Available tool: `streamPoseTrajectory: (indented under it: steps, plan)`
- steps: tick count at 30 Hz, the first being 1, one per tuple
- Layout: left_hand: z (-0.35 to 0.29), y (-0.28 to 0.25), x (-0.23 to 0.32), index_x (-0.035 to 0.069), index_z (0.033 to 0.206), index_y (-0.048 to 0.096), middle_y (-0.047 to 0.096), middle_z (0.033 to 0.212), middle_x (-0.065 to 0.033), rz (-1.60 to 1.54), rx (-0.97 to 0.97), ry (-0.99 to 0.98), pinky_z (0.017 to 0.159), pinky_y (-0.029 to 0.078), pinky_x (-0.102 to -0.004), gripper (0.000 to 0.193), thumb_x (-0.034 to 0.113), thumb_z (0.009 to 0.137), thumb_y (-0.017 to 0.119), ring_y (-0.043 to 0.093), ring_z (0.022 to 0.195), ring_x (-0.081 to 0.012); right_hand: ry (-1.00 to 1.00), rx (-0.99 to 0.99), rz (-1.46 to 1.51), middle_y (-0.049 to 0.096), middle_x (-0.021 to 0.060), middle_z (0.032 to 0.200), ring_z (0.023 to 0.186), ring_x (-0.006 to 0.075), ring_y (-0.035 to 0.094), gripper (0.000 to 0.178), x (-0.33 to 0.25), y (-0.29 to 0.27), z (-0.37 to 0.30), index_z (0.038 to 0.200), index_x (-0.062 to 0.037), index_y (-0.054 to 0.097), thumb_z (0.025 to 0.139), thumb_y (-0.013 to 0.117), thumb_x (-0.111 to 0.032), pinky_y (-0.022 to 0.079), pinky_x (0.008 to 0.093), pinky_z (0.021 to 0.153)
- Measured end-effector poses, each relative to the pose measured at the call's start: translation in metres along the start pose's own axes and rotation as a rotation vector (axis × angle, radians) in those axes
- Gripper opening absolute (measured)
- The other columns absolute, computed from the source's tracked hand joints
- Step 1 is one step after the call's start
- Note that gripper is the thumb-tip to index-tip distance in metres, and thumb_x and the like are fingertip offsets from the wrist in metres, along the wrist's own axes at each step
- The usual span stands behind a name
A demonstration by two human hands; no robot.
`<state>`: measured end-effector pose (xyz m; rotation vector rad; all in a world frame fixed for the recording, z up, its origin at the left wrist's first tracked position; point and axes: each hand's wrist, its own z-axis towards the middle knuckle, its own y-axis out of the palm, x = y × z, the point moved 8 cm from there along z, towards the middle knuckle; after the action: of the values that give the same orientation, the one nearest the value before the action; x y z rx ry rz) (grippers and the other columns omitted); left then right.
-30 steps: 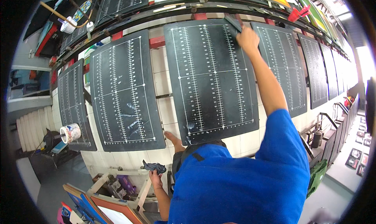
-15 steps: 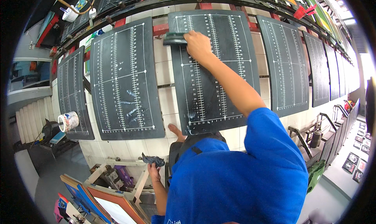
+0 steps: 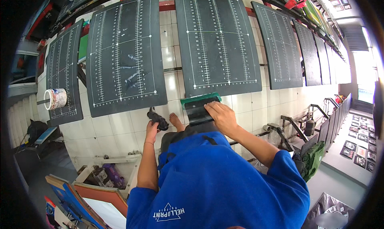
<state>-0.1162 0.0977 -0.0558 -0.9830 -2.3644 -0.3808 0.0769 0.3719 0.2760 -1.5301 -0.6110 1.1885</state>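
Observation:
In my right hand (image 3: 222, 118) is a wide squeegee (image 3: 197, 110) with a dark flat body and a green blade edge. It sits close to my waist, at the near edge of a dark platen (image 3: 216, 55) marked with white ruled scales; whether it touches that edge I cannot tell. My left hand (image 3: 151, 133), lower and to the left, is closed on a crumpled dark rag (image 3: 159, 121) that hangs over the tiled floor. Left of the middle platen lies another dark platen (image 3: 106, 69) with pale smears (image 3: 130, 75) on its near half.
A paint-stained white tub (image 3: 56, 99) stands on the far-left platen (image 3: 66, 75). More platens (image 3: 278, 45) run in a row to the right. Framed screens (image 3: 100, 205) lean at the lower left. Metal brackets (image 3: 294, 129) and a green cloth bag (image 3: 314, 159) are at the right.
My right hand has drawn the squeegee from the platen's far left part back to its near edge. My left hand with the rag has risen forward. Pale marks near that platen's near-left corner no longer show.

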Motion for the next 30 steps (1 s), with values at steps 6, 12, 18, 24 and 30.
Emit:
streamPoseTrajectory:
  steps: [6, 12, 18, 24, 30]
  plan:
    - [0.003, 0.009, -0.011, 0.01, 0.125, 0.058, 0.069, 0.114, -0.005, 0.041, -0.076, 0.036, 0.077, 0.055, -0.0352, 0.03, 0.021, 0.097, 0.057, 0.067, 0.097, -0.0172, 0.201, -0.004, 0.054, 0.073, 0.0095, 0.108, 0.103, 0.03, 0.071, 0.045, 0.04, -0.02, -0.063, 0.113, -0.0078, 0.073, 0.069, 0.07, 0.003, 0.057, 0.0408, 0.088]
    - [-0.009, -0.03, -0.034, 0.008, 0.115, 0.062, 0.069, 0.102, -0.0051, -0.017, 0.073, -0.027, 0.069, 0.055, -0.031, 0.025, 0.02, 0.093, 0.062, 0.067, 0.084, -0.0142, 0.908, 0.339, 0.395, 0.071, 0.0093, 0.087, 0.079, 0.0212, 0.066, 0.026, 0.177, -0.059, -0.109, 0.101, 0.0006, 0.072, 0.076, 0.071, -0.006, 0.05, 0.0322, 0.073]
    - [-0.016, -0.004, -0.002, 0.001, 0.116, 0.061, 0.069, 0.103, -0.0085, 0.217, 0.082, 0.23, 0.071, 0.053, -0.0327, 0.028, 0.013, 0.091, 0.063, 0.066, 0.085, -0.0182, 0.957, 0.845, 0.968, 0.07, 0.0069, 0.097, 0.089, 0.0163, 0.063, 0.03, 0.236, -0.094, -0.131, 0.106, 0.0035, 0.066, 0.077, 0.069, -0.003, 0.048, 0.0298, 0.086]
    - [-0.052, 0.097, 0.072, 0.001, 0.126, 0.058, 0.068, 0.114, -0.01, 0.161, 0.018, 0.399, 0.086, 0.055, -0.0334, 0.031, 0.008, 0.096, 0.058, 0.066, 0.098, -0.0192, 0.968, 1.03, 1.198, 0.068, 0.01, 0.103, 0.092, 0.0212, 0.067, 0.029, 0.321, -0.114, -0.182, 0.108, 0.0049, 0.063, 0.079, 0.067, 0.0, 0.053, 0.032, 0.088]
    - [-0.066, 0.174, 0.115, 0.008, 0.15, 0.042, 0.056, 0.139, -0.0086, -0.381, 0.152, 0.572, 0.105, 0.05, -0.0413, 0.052, -0.001, 0.099, 0.048, 0.057, 0.126, -0.0221, 0.944, 0.947, 1.331, 0.068, 0.0096, 0.102, 0.094, 0.0212, 0.068, 0.028, 0.399, -0.111, -0.208, 0.108, 0.0048, 0.063, 0.081, 0.066, 0.001, 0.055, 0.0323, 0.087]
